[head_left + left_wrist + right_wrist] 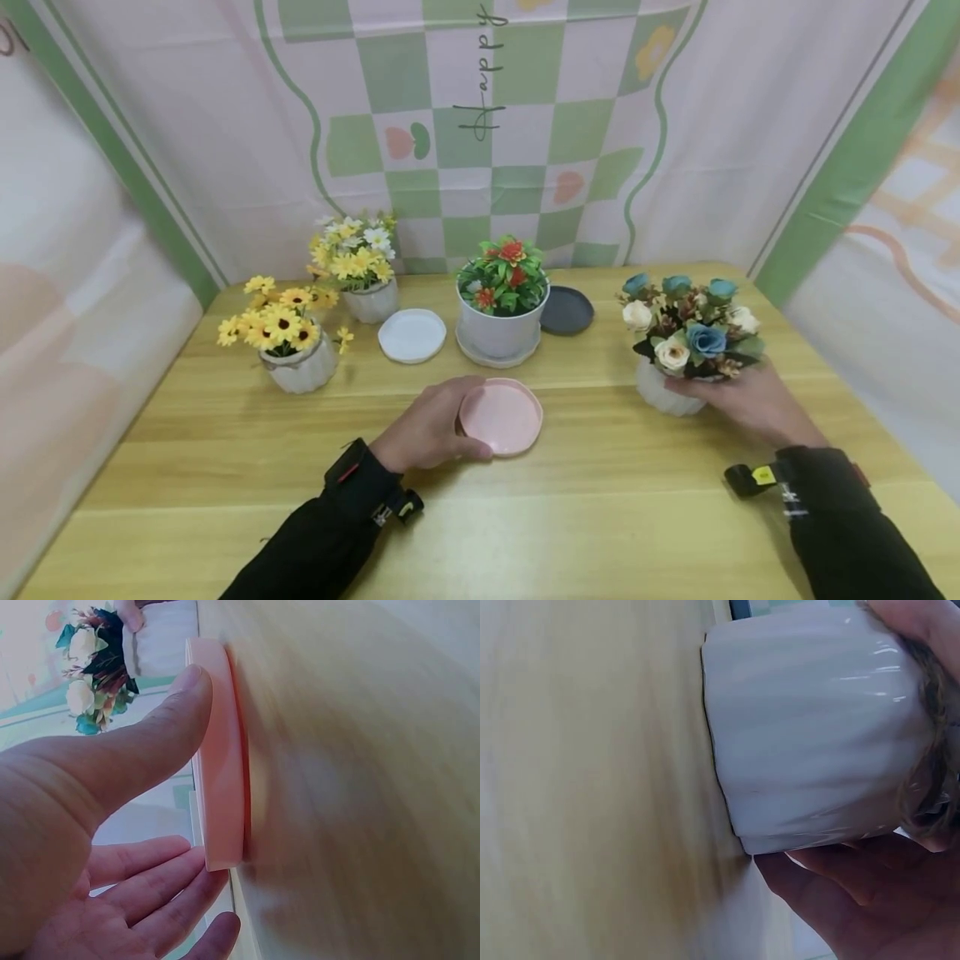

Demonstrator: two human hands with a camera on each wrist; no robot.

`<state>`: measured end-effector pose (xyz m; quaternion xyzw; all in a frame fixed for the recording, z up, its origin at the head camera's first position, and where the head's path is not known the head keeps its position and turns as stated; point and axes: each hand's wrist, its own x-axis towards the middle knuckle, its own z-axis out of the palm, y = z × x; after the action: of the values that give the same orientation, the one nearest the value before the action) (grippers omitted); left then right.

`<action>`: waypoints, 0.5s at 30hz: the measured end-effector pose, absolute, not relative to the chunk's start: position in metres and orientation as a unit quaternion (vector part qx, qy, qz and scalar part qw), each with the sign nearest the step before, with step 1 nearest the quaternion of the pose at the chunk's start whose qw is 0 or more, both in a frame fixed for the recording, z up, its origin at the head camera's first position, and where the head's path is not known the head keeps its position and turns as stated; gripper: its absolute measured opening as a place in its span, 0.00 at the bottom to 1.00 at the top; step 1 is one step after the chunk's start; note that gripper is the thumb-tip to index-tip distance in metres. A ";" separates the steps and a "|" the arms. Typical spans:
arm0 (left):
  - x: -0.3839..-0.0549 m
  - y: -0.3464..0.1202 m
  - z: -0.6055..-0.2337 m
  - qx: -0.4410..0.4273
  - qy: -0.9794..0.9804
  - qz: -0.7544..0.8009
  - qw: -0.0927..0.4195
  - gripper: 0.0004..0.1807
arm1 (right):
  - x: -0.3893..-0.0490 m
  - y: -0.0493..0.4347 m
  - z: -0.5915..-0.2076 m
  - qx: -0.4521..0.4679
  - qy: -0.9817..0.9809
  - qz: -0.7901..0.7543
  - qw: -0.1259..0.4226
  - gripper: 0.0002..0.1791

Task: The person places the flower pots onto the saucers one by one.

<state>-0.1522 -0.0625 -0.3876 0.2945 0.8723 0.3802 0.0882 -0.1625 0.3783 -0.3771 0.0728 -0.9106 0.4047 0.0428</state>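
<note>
My left hand [431, 425] holds a pink saucer [504, 417] by its left side, near the middle of the table. In the left wrist view the thumb lies on the saucer's rim [223, 765] and the fingers are at its other edge, close over the wood. At the right, my right hand [761, 406] grips a ribbed white flowerpot [817, 735] of blue and cream roses [690, 337]. Its thumb and fingers go round opposite sides of the pot, and brown twine [930, 750] circles the neck. The pot's base is right at the tabletop in the right wrist view.
A pot of red flowers [501, 329] stands on a pale saucer [498, 360] at the back. Behind it lies a dark saucer [572, 311]; left of it, a white saucer [412, 336]. Two pots of yellow flowers [300, 367] [372, 302] stand at the left. Printed curtains [525, 125] enclose the table.
</note>
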 end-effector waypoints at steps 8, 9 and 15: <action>-0.153 -0.062 -0.388 0.298 0.871 0.382 0.086 0.49 | -0.156 0.361 -0.373 0.094 -0.917 0.386 0.029 0.62; -0.153 -0.062 -0.388 0.298 0.871 0.381 0.086 0.49 | -0.156 0.359 -0.373 0.096 -0.917 0.386 0.028 0.62; -0.154 -0.062 -0.389 0.296 0.871 0.382 0.088 0.49 | -0.152 0.350 -0.371 0.092 -0.920 0.382 0.008 0.65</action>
<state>-0.1535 -0.0624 -0.3885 0.2959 0.8710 0.3823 0.0876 -0.1520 0.3504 -0.3708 0.0918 -0.9195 0.3820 0.0079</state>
